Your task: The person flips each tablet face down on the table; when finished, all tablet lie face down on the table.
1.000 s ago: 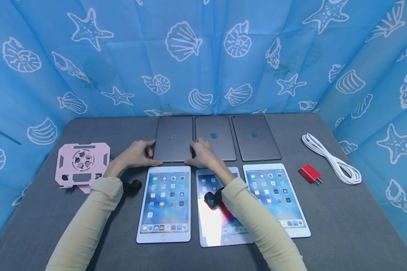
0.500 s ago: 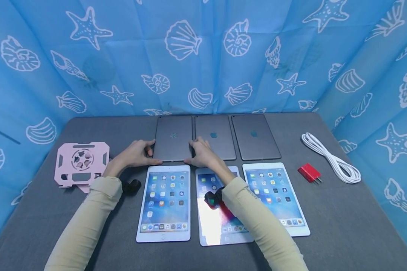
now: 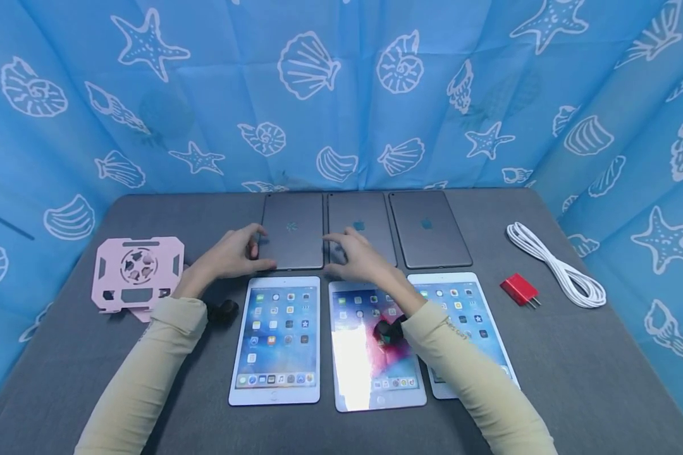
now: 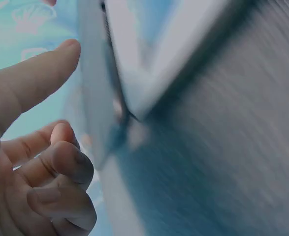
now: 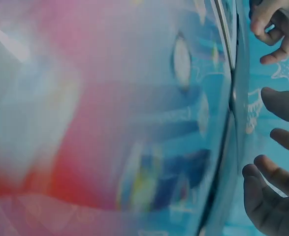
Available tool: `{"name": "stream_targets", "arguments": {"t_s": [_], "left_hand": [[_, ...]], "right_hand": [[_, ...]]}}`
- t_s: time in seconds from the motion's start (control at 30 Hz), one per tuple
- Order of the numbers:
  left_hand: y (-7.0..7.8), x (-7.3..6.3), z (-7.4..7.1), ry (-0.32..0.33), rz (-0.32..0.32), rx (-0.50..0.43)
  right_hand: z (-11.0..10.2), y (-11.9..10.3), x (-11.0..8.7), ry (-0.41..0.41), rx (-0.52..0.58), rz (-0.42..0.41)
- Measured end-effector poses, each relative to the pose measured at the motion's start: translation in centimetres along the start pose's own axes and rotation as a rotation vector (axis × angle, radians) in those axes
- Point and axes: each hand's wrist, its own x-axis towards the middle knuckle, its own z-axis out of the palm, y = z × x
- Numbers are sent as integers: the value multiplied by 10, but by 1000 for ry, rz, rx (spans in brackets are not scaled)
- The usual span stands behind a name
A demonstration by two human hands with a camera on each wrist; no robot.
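Note:
My left hand (image 3: 227,253) hovers at the left edge of a grey tablet (image 3: 293,246) lying back side up in the far row. Its thumb and fingers stand apart, loosely bent around nothing, as the left wrist view also shows. Over the lower part of the middle grey tablet (image 3: 370,212) is my right hand (image 3: 358,256), its fingers spread and holding nothing. A third grey tablet (image 3: 432,240) lies to the right. In front are a left white tablet (image 3: 276,341), a middle white tablet (image 3: 347,366) and a right white tablet (image 3: 444,297), screens lit; my right sleeve covers part of the last.
A pink slotted stand (image 3: 138,272) sits at the left of the grey table (image 3: 558,392). On the right lie a red plug charger (image 3: 520,290) and a coiled white cable (image 3: 558,268). A blue seashell curtain (image 3: 364,120) hangs behind the table's far edge.
Both hands have let go of the left grey tablet. The right hand has moved right, onto the middle grey tablet's area; the left has shifted only slightly. The tablets lie where they were.

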Motion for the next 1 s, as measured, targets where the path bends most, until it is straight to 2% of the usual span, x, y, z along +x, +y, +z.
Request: {"name": "stream_targets", "arguments": {"t_s": [0.3,0.4,0.63,0.8,1.0], "left_hand": [[37,6,6,-26,174,-44],[48,9,10,-43,203,-53],[73,17,22,-92,222,-44],[90,25,32,-122,278,-63],[114,35,44,-166,367,-61]], "right_hand": [[-25,22,-43,59,-102,-23],[-31,31,-60,80,-132,-3],[-49,54,-99,122,-183,62],[-64,69,-128,136,-180,91],[-74,92,-160,158,-141,73]]}}
